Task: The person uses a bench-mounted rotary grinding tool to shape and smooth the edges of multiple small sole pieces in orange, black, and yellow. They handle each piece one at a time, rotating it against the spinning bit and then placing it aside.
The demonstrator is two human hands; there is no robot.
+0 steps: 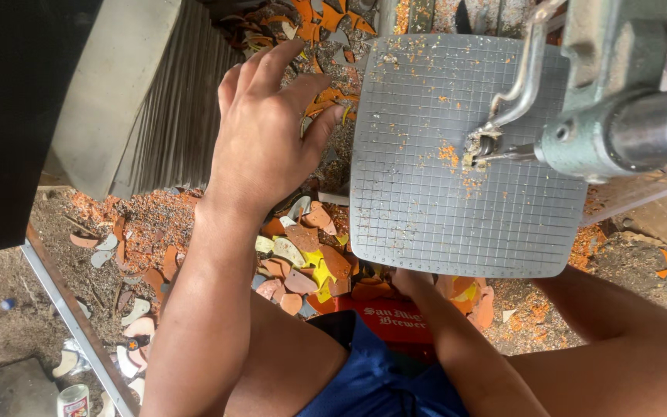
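left hand [268, 127] spread over orange scraps [303, 259] | right hand [411, 282] under grid table [426, 193], grip apparently hidden

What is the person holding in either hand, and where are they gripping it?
Left hand rests spread on the pile of scraps, gripping nothing visible. Right hand is mostly hidden under the gridded saw table; cannot tell.

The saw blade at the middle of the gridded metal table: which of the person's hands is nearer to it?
Left. The left hand rests on scrap pieces beside the table, left of the blade. The right hand is tucked under the table's near edge.
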